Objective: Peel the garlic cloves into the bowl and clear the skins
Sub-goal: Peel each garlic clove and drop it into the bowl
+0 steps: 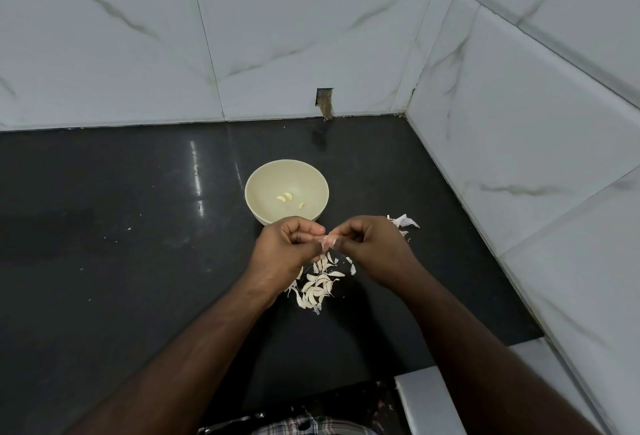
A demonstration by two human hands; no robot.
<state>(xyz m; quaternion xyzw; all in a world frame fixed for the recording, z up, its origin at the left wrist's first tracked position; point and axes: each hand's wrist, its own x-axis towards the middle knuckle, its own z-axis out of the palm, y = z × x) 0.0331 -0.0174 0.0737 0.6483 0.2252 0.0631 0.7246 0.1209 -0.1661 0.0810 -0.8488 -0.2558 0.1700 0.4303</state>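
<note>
Over the dark glossy table (104,226), both forearms reach in from the near edge and meet just in front of the bowl. On the left, the left hand (289,244) is curled, its fingers bent in toward the palm and its fingertips pinching one end of a garlic clove (328,241). That clove sits between the two hands, pale and partly wrapped in thin, translucent skin; how much of the skin is off is hard to tell at this size. The right hand (372,244) mirrors the left, knuckles up, its fingers curled and nipping the clove's other end, so the two hands are drawn together on it.

Just beyond the hands stands the cream bowl (263,185), upright, with three peeled cloves (285,197) lying on its floor. Beneath the hands and nearer the person, a loose pile of cloves and skins (317,287) is spread on the table. Further right, beside the right hand, lie a few papery skin scraps (405,220). White marbled wall tiles (519,122) close the corner behind and to the right.
</note>
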